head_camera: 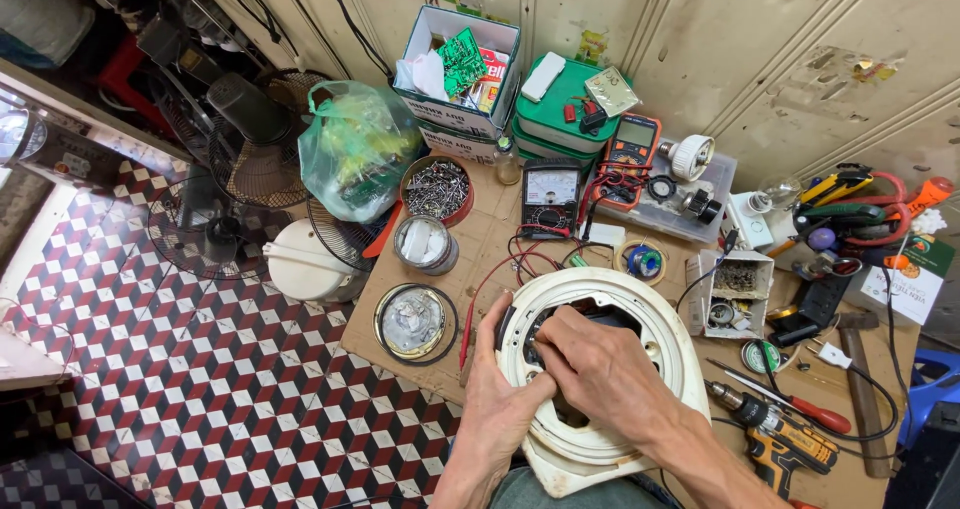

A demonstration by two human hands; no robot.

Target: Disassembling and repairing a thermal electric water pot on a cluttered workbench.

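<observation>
**Both hands inside an opened appliance base on a cluttered desk**

Your left hand clamps the near-left rim of a round cream plastic appliance base lying at the near edge of the brown cardboard-covered desk; your right hand reaches into its open centre, fingers curled together on dark parts I cannot make out; the housing is already open, its inside exposed and nothing refitted; a black analogue meter with red leads lies just behind; a yellow cordless drill and red-handled screwdriver lie at the right.
</observation>
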